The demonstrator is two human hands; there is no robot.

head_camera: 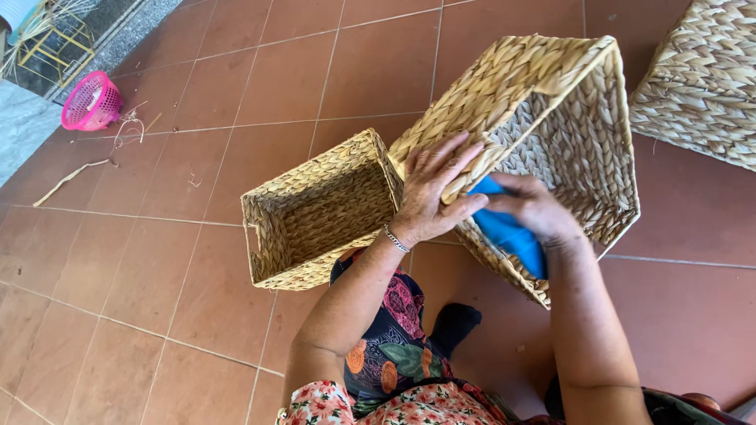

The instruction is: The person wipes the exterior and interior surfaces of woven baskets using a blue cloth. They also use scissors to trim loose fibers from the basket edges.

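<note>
We're over a terracotta tile floor (157,260) — pink plastic basket (92,101) upper left, small woven basket (315,212) centre. Large woven basket (543,134) sits centre-right, tilted on its side, tan plaited fibre. Our left hand (431,193) lies flat, fingers spread, on its rim; right hand (535,208) presses a blue cloth (508,236) inside.

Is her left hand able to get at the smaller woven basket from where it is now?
Probably yes. The left hand rests on the rim of the large tilted basket, and the smaller basket lies open right beside it on the tiled floor, with nothing between them.
</note>
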